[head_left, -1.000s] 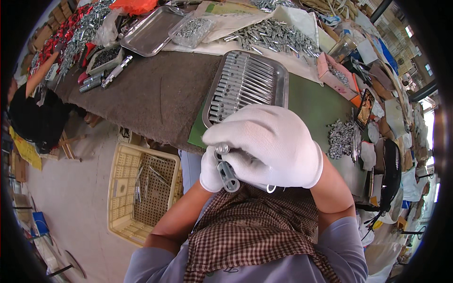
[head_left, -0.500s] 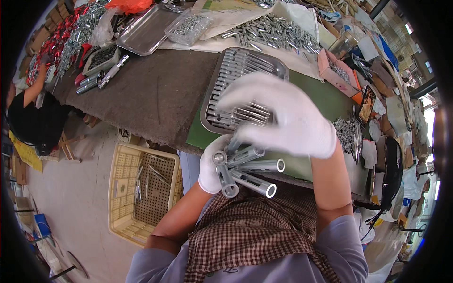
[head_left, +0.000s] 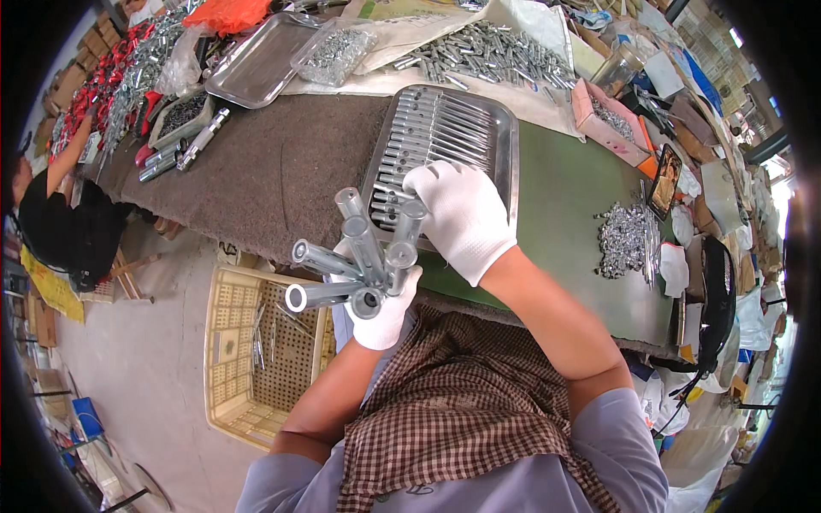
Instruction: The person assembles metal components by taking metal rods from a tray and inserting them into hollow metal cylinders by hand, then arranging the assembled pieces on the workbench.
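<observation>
My left hand (head_left: 383,318), in a white glove, is closed around a fanned bunch of shiny metal tubes (head_left: 363,248), their open ends pointing several ways. My right hand (head_left: 462,214), gloved alike, is bent over the near part of a steel tray (head_left: 513,171). Its fingers are curled down among the parts, close to the top of the bunch; what lies between the fingertips is hidden. In the tray, metal tubes with holes (head_left: 416,120) lie in a row at the left, with slim pointed rods (head_left: 462,128) to their right.
Loose metal tubes (head_left: 487,56) are heaped on a sheet behind the tray. A pink box (head_left: 611,120) of small parts and a pile of small metal pieces (head_left: 624,244) sit at the right. A yellow crate (head_left: 227,342) stands below left. Another person (head_left: 64,214) works far left.
My left hand has turned the tube bunch, so the ends that pointed right now point left and up. My right hand has moved from above the bunch onto the tray's near part.
</observation>
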The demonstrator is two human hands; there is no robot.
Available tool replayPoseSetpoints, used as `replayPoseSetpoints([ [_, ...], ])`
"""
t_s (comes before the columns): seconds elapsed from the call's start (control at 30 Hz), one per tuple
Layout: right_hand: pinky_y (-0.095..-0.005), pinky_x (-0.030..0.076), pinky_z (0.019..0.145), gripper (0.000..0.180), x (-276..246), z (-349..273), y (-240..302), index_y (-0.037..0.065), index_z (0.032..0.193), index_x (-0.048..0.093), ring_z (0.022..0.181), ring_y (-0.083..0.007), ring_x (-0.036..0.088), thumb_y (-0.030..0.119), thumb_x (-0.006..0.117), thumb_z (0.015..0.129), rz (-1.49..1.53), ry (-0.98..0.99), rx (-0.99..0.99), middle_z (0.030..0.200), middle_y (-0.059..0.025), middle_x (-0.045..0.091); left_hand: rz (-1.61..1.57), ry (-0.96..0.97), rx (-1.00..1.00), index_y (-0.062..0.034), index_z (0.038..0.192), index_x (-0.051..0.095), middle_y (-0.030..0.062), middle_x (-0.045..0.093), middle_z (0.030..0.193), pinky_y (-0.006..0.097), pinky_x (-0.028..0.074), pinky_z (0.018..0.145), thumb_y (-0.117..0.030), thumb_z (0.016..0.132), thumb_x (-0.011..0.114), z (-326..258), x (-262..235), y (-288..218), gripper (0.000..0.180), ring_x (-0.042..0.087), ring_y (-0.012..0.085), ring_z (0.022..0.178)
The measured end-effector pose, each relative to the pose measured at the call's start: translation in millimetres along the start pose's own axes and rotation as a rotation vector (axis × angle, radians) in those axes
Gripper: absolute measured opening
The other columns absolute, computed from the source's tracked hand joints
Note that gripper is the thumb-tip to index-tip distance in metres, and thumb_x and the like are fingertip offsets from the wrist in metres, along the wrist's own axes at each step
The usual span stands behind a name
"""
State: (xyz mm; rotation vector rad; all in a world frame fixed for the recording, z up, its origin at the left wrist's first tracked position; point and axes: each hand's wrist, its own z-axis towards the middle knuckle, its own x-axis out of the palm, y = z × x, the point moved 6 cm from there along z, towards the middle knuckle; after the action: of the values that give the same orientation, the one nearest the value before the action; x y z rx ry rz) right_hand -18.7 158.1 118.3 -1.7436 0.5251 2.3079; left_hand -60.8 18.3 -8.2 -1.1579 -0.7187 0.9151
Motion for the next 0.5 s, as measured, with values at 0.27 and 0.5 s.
replayPoseSetpoints([
  [0.27, -0.0390, 0.051, 0.072, 0.019, -7, -3, -18, 0.008, 0.098, 0.057, 0.079, -0.0307, 0.064, 0.014, 0.062, 0.081, 0.535, -0.035, 0.029, 0.085, -0.0131, 0.066, -0.024, 0.124, 0.179, -0.0026, 0.120, 0.044, 0.0083, 0.059, 0.104, 0.033, 0.054, 0.077, -0.015, 0.078, 0.074, 6, 12, -53, 0.053, 0.062, 0.0175, 0.091],
  [0.5, -0.0226, 0.050, 0.064, 0.046, -143, -35, -15, -0.008, 0.126, 0.045, 0.072, -0.0132, 0.060, -0.008, 0.046, 0.079, 1.090, -0.518, 0.029, 0.091, -0.0122, 0.061, -0.365, 0.241, -0.179, -0.0063, 0.123, 0.039, 0.0076, 0.053, 0.106, 0.032, 0.053, 0.077, 0.004, 0.067, 0.078, 10, 25, -47, 0.069, 0.059, 0.0172, 0.091],
])
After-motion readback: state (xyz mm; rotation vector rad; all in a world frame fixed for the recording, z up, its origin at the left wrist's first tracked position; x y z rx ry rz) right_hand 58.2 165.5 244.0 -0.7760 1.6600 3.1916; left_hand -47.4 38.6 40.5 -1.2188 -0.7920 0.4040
